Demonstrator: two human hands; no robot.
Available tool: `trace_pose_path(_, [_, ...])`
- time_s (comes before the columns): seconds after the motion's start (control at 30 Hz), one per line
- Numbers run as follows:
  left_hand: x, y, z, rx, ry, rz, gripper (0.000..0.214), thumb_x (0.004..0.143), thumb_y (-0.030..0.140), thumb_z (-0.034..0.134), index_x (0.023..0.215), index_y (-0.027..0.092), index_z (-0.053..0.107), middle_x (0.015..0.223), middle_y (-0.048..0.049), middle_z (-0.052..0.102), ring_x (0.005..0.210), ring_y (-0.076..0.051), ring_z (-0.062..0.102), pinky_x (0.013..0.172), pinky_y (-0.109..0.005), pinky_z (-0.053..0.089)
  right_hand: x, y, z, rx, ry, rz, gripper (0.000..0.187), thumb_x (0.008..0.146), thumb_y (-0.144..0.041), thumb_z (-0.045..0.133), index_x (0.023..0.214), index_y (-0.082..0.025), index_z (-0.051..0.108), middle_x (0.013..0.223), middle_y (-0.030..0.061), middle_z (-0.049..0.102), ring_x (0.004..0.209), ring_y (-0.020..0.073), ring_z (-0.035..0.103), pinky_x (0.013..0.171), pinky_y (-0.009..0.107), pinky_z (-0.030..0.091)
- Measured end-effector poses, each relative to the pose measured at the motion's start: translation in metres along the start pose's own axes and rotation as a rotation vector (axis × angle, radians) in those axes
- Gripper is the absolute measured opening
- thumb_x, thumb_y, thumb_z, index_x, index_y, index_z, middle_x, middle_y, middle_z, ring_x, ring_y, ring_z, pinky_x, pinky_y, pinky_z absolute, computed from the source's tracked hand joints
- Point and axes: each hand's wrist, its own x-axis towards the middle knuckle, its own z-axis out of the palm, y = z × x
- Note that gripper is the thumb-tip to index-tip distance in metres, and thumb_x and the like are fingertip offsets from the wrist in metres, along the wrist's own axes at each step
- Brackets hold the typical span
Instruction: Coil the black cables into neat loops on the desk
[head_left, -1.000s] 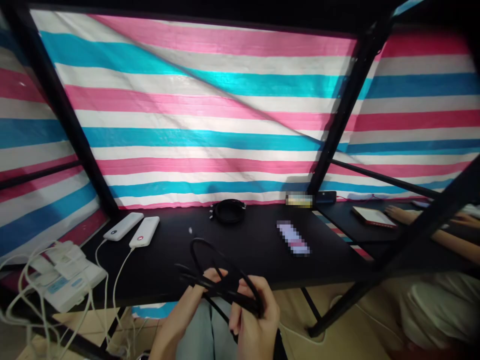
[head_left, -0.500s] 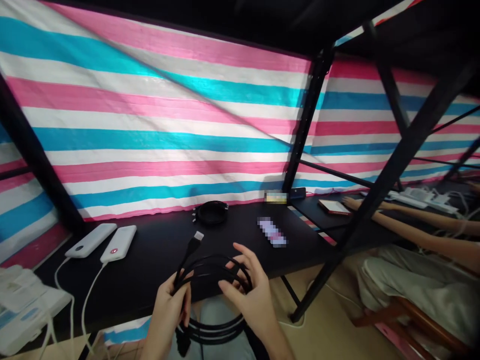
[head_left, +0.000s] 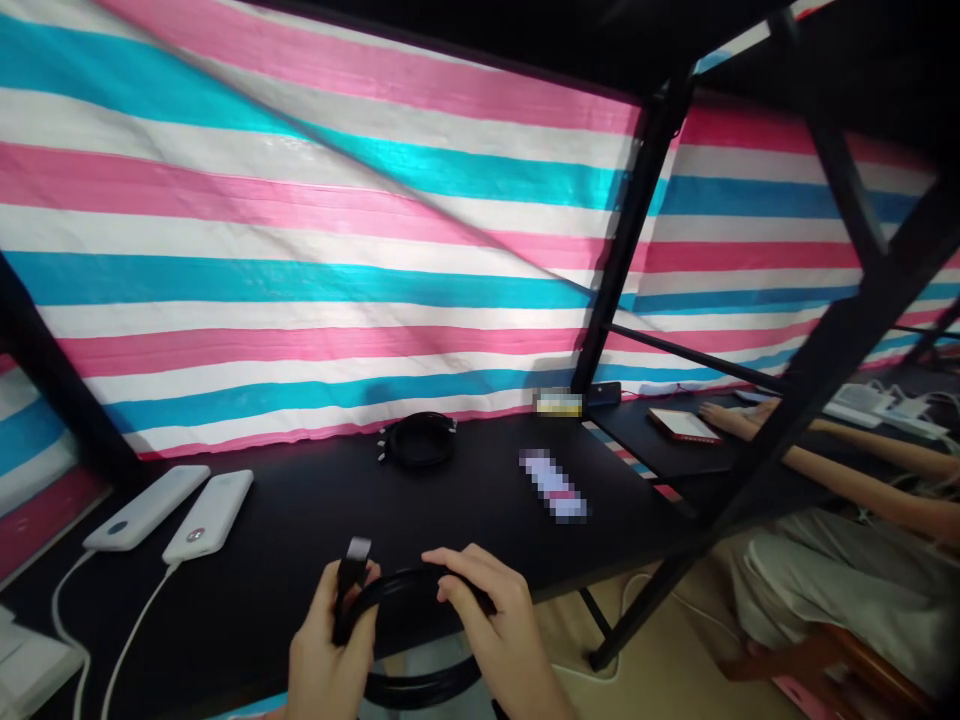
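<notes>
Head view: the left hand (head_left: 330, 640) is closed around a coiled black cable (head_left: 405, 590), with the cable's black plug (head_left: 354, 560) poking up out of the fist. The right hand (head_left: 495, 620) grasps the top of the same coil, its fingers (head_left: 465, 570) curled over the strands. The coil is held just above the near edge of a black desk (head_left: 300, 530), and its lower loop (head_left: 420, 690) hangs below that edge. Farther along the desk lies a second black cable, neatly coiled (head_left: 418, 440). To the left, two white power banks (head_left: 146, 507) (head_left: 208, 516) sit side by side, a white cord (head_left: 131, 625) running from the nearer one. To the right lies a blurred, unreadable object (head_left: 553, 485). Beyond a black metal frame post (head_left: 630, 240), a co-worker's hands (head_left: 739, 420) rest beside a tablet (head_left: 682, 425) on another desk. Pink, white and blue striped tarpaulin (head_left: 300, 280) hangs behind everything.
</notes>
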Motion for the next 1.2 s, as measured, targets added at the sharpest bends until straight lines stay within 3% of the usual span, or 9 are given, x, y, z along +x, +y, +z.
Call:
trace_pose_path(0.13, [0.008,-0.002,0.008,0.067,-0.164,0.037,0.040,0.070,0.046,0.060,0.098,0.017,0.063,0.052,0.0019,0.059,0.041,-0.015,0.054,0.042,-0.023,0.044,0.007,-0.002,-0.004,-0.011,-0.019,0.126,0.022,0.083,-0.028,0.056,0.097,-0.026,0.072,0.087,0.0032,0.067,0.070,0.0114,0.062,0.057,0.015,0.047])
trace_pose_path(0.23, [0.015,-0.001,0.009,0.147,-0.323,0.119,0.033,0.074,0.038,0.055,0.098,0.017,0.065,0.065,-0.0020,0.067,0.059,-0.018,0.065,0.057,-0.024,0.050,0.010,-0.003,-0.006,-0.007,-0.072,0.206,0.019,0.078,-0.028,0.060,0.092,-0.027,0.072,0.092,0.0023,0.069,0.080,0.0140,0.064,0.060,0.015,0.049])
trace_pose_path(0.43, [0.014,0.015,0.000,0.445,-0.491,0.201,0.041,0.069,0.017,0.047,0.107,0.022,0.063,0.084,-0.0045,0.073,0.077,-0.021,0.068,0.068,-0.025,0.049,0.009,-0.010,0.007,-0.075,-0.211,0.189,0.053,0.072,-0.023,0.064,0.124,-0.031,0.056,0.075,-0.0031,0.068,0.070,0.0126,0.064,0.062,0.018,0.050])
trace_pose_path(0.6, [0.003,0.024,-0.014,0.529,-0.467,0.249,0.049,0.061,0.013,0.045,0.106,0.022,0.064,0.090,-0.0052,0.073,0.084,-0.023,0.068,0.072,-0.028,0.048,0.000,-0.031,0.022,-0.073,-0.193,0.126,0.028,0.071,-0.022,0.063,0.098,-0.028,0.066,0.076,-0.0040,0.069,0.069,0.0112,0.064,0.057,0.014,0.047])
trace_pose_path(0.7, [-0.001,0.029,-0.024,0.431,-0.488,0.279,0.045,0.059,0.011,0.044,0.096,0.025,0.065,0.084,-0.0010,0.071,0.077,-0.018,0.066,0.070,-0.024,0.047,-0.007,-0.041,0.025,-0.051,-0.162,0.122,0.025,0.068,-0.020,0.064,0.092,-0.029,0.067,0.078,-0.0047,0.068,0.068,0.0102,0.062,0.050,0.011,0.043])
trace_pose_path(0.83, [-0.003,0.039,-0.035,0.207,-0.395,0.243,0.039,0.061,0.014,0.052,0.097,0.022,0.064,0.075,0.0005,0.066,0.066,-0.015,0.060,0.062,-0.022,0.045,-0.017,-0.043,0.018,0.105,-0.015,0.189,0.020,0.067,-0.021,0.064,0.086,-0.026,0.066,0.079,-0.0019,0.066,0.071,0.0126,0.061,0.053,0.015,0.047])
trace_pose_path(0.93, [-0.007,0.043,-0.035,-0.001,-0.346,0.183,0.013,0.066,0.025,0.059,0.074,0.018,0.065,0.058,0.0004,0.059,0.052,-0.014,0.053,0.049,-0.022,0.040,-0.025,-0.040,0.006,0.260,0.194,0.178,0.020,0.070,-0.030,0.064,0.089,-0.024,0.060,0.079,0.0002,0.061,0.065,0.0125,0.058,0.054,0.018,0.047])
trace_pose_path(1.03, [-0.015,0.043,-0.028,-0.195,-0.221,0.088,0.031,0.071,0.038,0.057,0.049,0.017,0.052,0.043,0.0005,0.049,0.042,-0.011,0.045,0.044,-0.022,0.034,-0.030,-0.038,-0.003,0.360,0.296,0.105,0.024,0.073,-0.036,0.063,0.092,-0.024,0.054,0.070,-0.0027,0.052,0.051,0.0080,0.046,0.048,0.019,0.042])
trace_pose_path(1.2, [-0.028,0.041,-0.027,-0.307,-0.098,-0.036,0.039,0.071,0.042,0.056,0.041,0.020,0.045,0.031,0.0035,0.036,0.032,-0.009,0.034,0.038,-0.021,0.027,-0.035,-0.042,-0.006,0.403,0.208,0.190,0.034,0.067,-0.035,0.072,0.088,-0.024,0.049,0.061,-0.0062,0.046,0.048,0.0080,0.046,0.044,0.019,0.039])
